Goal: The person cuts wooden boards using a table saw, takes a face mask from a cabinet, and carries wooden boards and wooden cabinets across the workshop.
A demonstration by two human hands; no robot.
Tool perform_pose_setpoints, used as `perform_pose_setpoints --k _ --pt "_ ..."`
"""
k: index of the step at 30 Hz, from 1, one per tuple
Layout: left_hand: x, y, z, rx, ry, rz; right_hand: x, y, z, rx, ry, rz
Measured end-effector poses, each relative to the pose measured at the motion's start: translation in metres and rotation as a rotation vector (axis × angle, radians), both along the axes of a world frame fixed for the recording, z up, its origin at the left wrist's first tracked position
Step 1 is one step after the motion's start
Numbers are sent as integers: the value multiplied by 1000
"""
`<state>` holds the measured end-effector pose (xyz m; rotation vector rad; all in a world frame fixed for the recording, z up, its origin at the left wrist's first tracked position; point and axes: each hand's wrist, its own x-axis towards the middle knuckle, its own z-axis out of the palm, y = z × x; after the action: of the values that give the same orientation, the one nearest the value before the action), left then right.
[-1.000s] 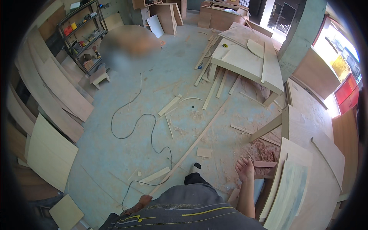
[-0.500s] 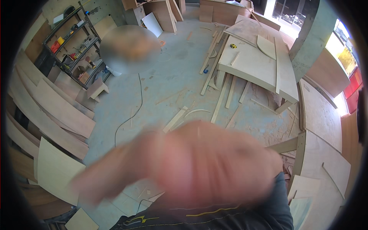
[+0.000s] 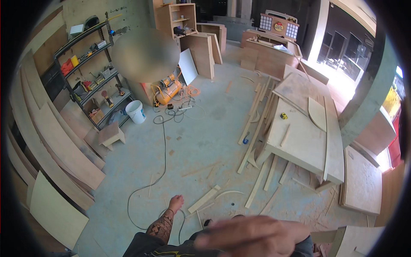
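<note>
My left hand (image 3: 176,203) is lowered beside my body over the floor, its fingers loosely curled, and no object shows in it. A dark pattern covers the left forearm (image 3: 161,227). Close in front of me, at the lower middle, my right hand (image 3: 248,240) is smeared by motion. Its fingers point left, but the blur hides how they are held, and I can make out no object there. A pale wood strip (image 3: 204,199) lies on the floor just beyond my left hand, with a thin curved strip (image 3: 229,192) beside it.
A white workbench (image 3: 295,137) at right carries a yellow tape measure (image 3: 284,115). Long wood strips (image 3: 257,124) lie alongside it. A black cable (image 3: 165,154) crosses the floor from an orange air compressor (image 3: 168,91). Tool shelves (image 3: 92,73) and leaning panels (image 3: 55,120) line the left.
Earlier, a large blurred hand and forearm filled the lower middle. Now my left hand is lowered at the left and my right hand sits lower. My view has tilted up, showing more of the room.
</note>
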<state>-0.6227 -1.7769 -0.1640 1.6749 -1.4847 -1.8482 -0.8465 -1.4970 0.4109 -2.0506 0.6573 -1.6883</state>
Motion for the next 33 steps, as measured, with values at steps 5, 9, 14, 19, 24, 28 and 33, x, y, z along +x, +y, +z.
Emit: perform_pose_setpoints --k 5,9,14,19,24,28,33 --pt "-81 -114 20 -368 0 -75 -135 -67 -121 709 224 -809" --pt "-120 -143 11 8 -19 -224 -269 -72 -229 996 364 -1157" --pt "-129 -162 -34 -1022 -431 -1265 -419 -172 -283 1351 450 -1223" --pt "-191 -197 -13 -250 -419 -851 -504 -356 -220 1021 476 -871" --pt "-272 -280 -9 -210 -337 -710 -588 -499 -107 714 266 -737" --pt "-331 -366 -19 -297 -240 -812 -667 -584 -32 337 267 -780" --pt "-427 -553 -22 -692 -77 -1071 -778 -602 39 -418 -35 -875"
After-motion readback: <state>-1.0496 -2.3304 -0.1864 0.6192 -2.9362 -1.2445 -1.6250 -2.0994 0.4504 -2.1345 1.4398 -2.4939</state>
